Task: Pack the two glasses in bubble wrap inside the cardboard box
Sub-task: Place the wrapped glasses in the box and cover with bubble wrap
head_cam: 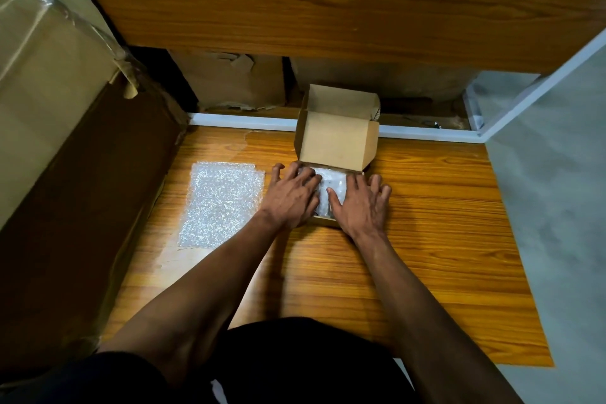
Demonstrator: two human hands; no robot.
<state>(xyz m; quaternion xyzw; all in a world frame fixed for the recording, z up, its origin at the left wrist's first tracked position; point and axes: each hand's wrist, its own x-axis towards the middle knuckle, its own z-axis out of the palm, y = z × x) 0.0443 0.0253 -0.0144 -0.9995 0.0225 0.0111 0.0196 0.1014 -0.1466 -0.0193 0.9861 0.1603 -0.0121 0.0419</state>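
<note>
Pressing flat, both open hands, left (292,196) and right (360,203), cover bubble-wrapped contents (331,181) inside one cardboard box (334,141); one spare bubble wrap sheet (223,203) lies left.

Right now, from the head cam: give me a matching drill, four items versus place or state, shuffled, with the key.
1. small brown cardboard box
2. flat clear bubble wrap sheet
3. left hand
4. large taped cardboard carton

a. far left, beside the wooden table
b. lid open
c. lying flat on the table, left of the box
d. spread over the box's left side

Pairs: 1-b, 2-c, 3-d, 4-a
</note>
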